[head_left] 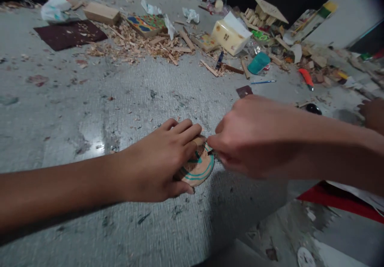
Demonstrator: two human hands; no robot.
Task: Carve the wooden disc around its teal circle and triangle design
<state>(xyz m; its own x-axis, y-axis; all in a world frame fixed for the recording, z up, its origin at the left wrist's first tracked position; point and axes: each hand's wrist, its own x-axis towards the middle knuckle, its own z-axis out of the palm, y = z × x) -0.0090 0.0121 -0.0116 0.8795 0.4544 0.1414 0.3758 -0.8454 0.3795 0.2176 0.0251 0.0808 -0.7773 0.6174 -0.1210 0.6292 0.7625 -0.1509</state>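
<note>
A round wooden disc (199,175) with teal lines drawn on it lies on the grey table. My left hand (171,155) grips it from the left, thumb at the near edge and fingers over the far side, covering much of its left part. Closed into a fist, my right hand (237,143) is at the disc's right edge. From it pokes the short dark tip of a carving tool (210,152), touching or just above the disc's face. The tool's handle is hidden inside the fist, so its exact kind does not show.
Wood shavings (129,45), a wooden block (102,13), brown sandpaper (70,34) and a cream tissue box (231,37) lie along the back. Right of them are a teal object (259,63) and an orange-handled cutter (306,79). Another person's hand (372,113) shows at the right edge.
</note>
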